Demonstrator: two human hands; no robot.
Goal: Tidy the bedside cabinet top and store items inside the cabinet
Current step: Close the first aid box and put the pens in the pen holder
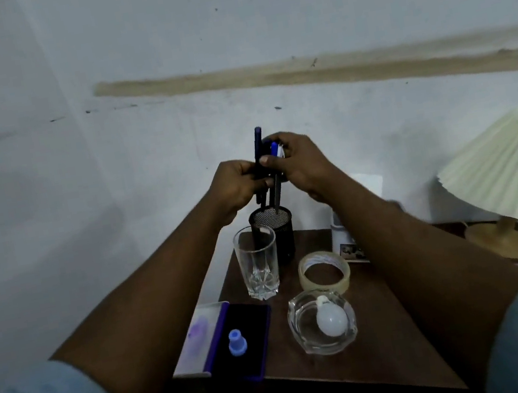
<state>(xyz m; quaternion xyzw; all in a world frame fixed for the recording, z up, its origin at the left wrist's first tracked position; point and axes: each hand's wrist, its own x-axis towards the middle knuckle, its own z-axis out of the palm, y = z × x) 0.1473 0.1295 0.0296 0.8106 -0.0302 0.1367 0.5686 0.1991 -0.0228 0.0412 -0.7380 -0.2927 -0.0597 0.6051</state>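
Both hands are raised above a black mesh pen cup (282, 232) at the back of the brown cabinet top (376, 331). My left hand (235, 188) grips a dark blue pen (258, 148) held upright. My right hand (298, 165) is closed on other pens (275, 155), one with a blue cap, whose lower ends point down into the cup. On the cabinet top stand a clear drinking glass (258, 265), a roll of clear tape (324, 272), a glass ashtray (321, 321) holding a white bulb, and an open ink pad (240, 340) with a small blue bottle on it.
A pleated cream lampshade (514, 170) on a wooden base (501, 239) stands at the right. A white box (343, 237) sits behind the tape, partly hidden by my right arm. The pale wall rises close behind the cabinet.
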